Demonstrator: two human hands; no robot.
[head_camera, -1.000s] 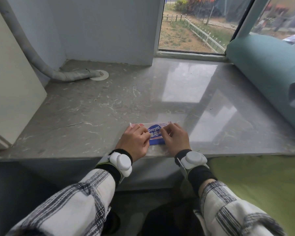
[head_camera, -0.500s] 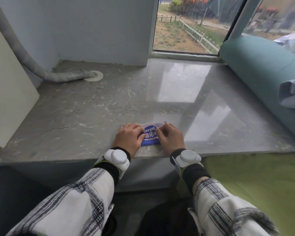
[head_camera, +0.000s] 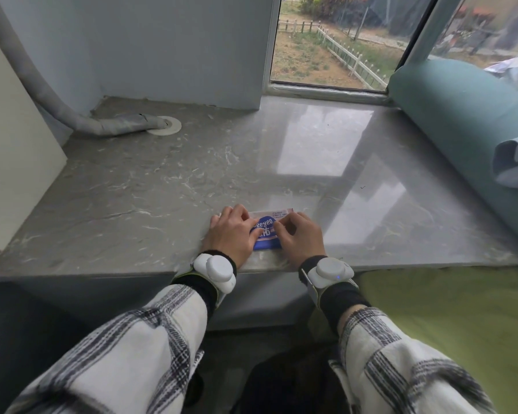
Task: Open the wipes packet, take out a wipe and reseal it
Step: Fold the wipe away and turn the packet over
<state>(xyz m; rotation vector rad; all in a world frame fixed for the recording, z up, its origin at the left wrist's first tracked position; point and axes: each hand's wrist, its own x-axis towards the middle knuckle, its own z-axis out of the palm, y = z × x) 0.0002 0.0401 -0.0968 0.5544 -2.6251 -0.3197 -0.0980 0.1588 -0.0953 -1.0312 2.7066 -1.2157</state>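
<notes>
A small flat wipes packet (head_camera: 266, 231), white and pink with a blue label, lies on the grey marble sill (head_camera: 162, 189) near its front edge. My left hand (head_camera: 230, 234) rests on the packet's left end and presses it down. My right hand (head_camera: 300, 236) covers the right end, its thumb and fingertips pinched at the blue label in the middle. Only the packet's centre strip and far edge show between the hands. Whether the flap has lifted I cannot tell. No wipe is in view.
A grey wrapped pipe (head_camera: 72, 115) runs down to a white floor flange (head_camera: 166, 127) at the back left. A teal cushion roll (head_camera: 467, 121) with a bluish cloth (head_camera: 515, 159) lies along the right. A white panel (head_camera: 12, 150) stands at the left, a green blanket (head_camera: 461, 318) at the lower right.
Both hands stay on the packet. The left fingers have slid a little further over the label and the right fingertips have pinched closer to the middle. The head has shifted slightly.
</notes>
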